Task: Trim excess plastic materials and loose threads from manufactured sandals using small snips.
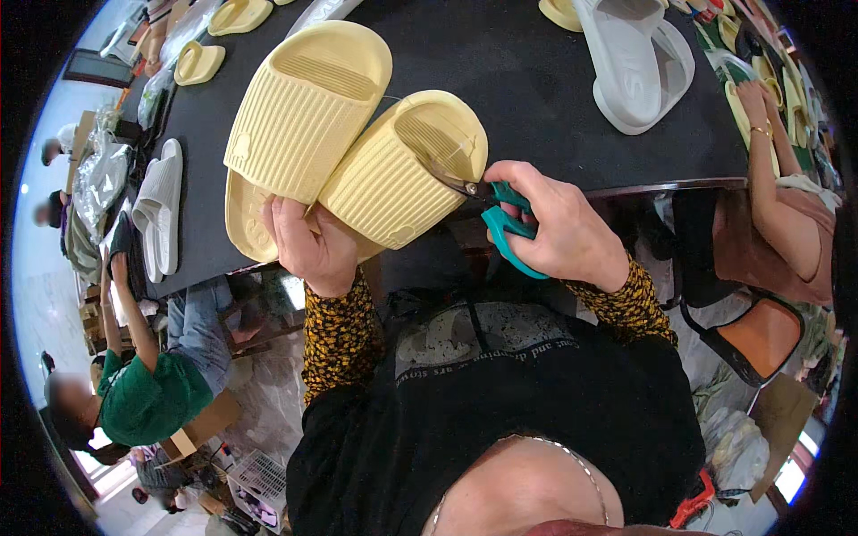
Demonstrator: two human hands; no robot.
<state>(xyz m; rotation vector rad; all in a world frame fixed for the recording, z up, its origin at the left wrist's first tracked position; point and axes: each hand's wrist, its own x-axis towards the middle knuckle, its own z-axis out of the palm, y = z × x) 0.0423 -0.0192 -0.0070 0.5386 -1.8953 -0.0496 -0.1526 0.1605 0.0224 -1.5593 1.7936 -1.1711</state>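
Head view | left hand [308,239] fingers curling, gripping pale yellow ribbed foam slides [357,152] | right hand [559,223] fingers closing around teal-handled scissors [500,214] | slides likely light, soft; holding by sole edge.

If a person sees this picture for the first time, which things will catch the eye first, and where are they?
First comes the pair of pale yellow slides at the near edge of the dark table, gripped from below by the left hand. Next, the right hand works teal-handled scissors at the right slide's edge. A white pair of slides lies farther back on the right.
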